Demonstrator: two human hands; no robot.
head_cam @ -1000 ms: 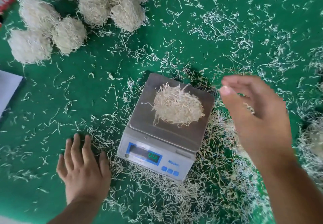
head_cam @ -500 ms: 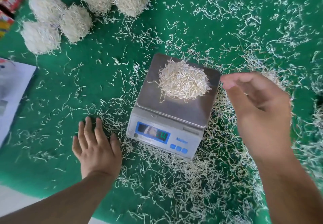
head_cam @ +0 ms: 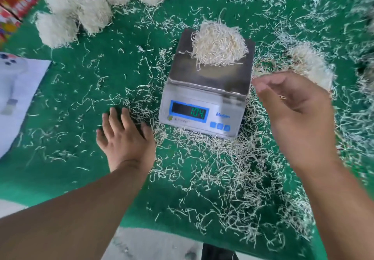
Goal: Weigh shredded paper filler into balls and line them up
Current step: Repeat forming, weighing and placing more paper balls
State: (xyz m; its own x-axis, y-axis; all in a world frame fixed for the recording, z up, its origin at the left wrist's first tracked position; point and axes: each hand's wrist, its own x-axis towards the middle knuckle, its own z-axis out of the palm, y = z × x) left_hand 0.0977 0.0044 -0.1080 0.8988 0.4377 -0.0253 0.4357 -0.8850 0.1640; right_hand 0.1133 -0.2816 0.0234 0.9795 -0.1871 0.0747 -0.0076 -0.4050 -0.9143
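Finished paper balls (head_cam: 81, 10) cluster at the green surface's (head_cam: 101, 67) far left corner. The left hand (head_cam: 125, 138) lies flat, fingers straight. The scale (head_cam: 206, 89) mid-surface carries a shredded wad (head_cam: 219, 46). The right hand (head_cam: 297, 113) hovers beside it, fingers loosely curled, holding nothing.

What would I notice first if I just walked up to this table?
A fluffy heap of paper shreds sits on a small scale in the middle. Finished paper balls cluster at the far left, and loose shreds litter the green table. The left hand rests flat beside the scale.
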